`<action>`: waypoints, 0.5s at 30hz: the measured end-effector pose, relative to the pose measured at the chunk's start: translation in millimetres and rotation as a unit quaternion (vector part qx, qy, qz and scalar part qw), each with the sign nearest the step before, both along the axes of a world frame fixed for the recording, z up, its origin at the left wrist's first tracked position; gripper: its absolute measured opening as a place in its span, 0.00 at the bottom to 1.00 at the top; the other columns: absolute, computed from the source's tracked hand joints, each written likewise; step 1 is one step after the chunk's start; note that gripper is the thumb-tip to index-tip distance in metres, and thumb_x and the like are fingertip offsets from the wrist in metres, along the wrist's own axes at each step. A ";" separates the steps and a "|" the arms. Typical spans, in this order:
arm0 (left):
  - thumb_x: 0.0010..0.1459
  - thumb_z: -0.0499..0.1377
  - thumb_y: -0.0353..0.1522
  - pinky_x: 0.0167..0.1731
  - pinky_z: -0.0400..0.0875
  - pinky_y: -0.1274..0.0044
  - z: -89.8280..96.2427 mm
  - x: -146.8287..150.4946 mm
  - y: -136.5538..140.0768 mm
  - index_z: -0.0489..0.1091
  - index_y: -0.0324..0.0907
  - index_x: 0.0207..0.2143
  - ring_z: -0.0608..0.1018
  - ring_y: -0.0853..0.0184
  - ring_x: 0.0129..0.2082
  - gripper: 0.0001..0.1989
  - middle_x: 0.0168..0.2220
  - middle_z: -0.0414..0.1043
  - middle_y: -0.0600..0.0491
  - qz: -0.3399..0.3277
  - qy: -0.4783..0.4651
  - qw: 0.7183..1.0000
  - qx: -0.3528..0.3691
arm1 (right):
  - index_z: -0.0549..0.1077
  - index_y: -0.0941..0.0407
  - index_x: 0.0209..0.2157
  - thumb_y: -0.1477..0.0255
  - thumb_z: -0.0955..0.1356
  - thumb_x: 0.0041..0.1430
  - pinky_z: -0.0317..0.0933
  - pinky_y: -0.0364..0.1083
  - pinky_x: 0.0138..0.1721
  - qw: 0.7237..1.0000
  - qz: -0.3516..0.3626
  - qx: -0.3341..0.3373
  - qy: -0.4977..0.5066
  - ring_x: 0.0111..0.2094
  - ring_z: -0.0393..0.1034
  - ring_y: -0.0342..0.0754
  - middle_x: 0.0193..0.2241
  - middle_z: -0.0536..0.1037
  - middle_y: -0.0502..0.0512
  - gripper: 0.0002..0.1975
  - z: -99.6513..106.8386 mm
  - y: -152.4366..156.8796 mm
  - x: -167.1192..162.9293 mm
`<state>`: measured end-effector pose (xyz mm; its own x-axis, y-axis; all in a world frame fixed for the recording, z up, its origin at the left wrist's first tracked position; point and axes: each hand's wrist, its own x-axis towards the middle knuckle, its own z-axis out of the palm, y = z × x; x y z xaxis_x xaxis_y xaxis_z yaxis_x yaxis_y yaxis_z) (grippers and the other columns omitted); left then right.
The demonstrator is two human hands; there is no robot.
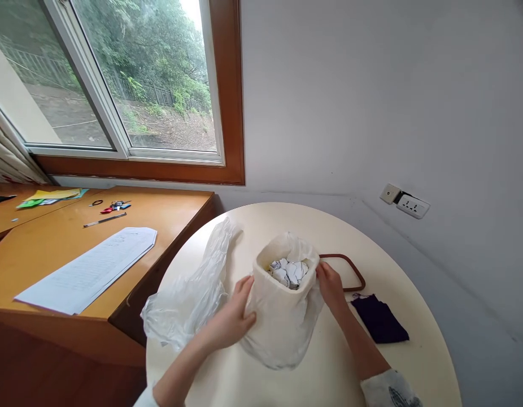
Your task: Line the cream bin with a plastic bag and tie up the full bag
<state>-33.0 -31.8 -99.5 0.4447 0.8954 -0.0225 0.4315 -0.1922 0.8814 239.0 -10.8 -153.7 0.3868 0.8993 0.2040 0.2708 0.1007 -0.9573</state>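
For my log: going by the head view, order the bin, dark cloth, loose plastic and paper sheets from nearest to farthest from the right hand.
1. Bin: touching the right hand, on its left.
2. Dark cloth: on the right, beside the forearm.
3. Loose plastic: left of the bin.
4. Paper sheets: far left, on the desk.
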 end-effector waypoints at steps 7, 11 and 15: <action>0.56 0.50 0.40 0.46 0.66 0.69 73.6 17.2 67.1 0.70 0.40 0.44 0.73 0.60 0.44 0.18 0.49 0.69 0.45 0.070 -0.061 0.996 0.015 | 0.75 0.55 0.38 0.58 0.62 0.55 0.66 0.49 0.39 0.978 0.113 0.005 0.176 0.41 0.71 0.53 0.41 0.76 0.60 0.18 61.3 10.4 8.0; 0.50 0.55 0.47 0.31 0.68 0.74 78.1 51.1 106.9 0.74 0.38 0.36 0.75 0.61 0.33 0.22 0.38 0.74 0.45 0.017 -0.015 0.999 -0.049 | 0.76 0.55 0.35 0.61 0.67 0.50 0.64 0.48 0.39 0.970 0.186 -0.036 0.153 0.41 0.71 0.52 0.38 0.77 0.57 0.15 87.8 22.1 3.0; 0.46 0.57 0.47 0.22 0.61 0.78 71.1 67.4 113.8 0.74 0.37 0.25 0.70 0.66 0.24 0.21 0.22 0.71 0.52 -0.001 -0.005 1.000 -0.031 | 0.76 0.57 0.33 0.62 0.68 0.48 0.63 0.48 0.37 0.979 0.180 -0.055 0.082 0.37 0.70 0.51 0.34 0.78 0.56 0.15 95.2 32.2 -0.7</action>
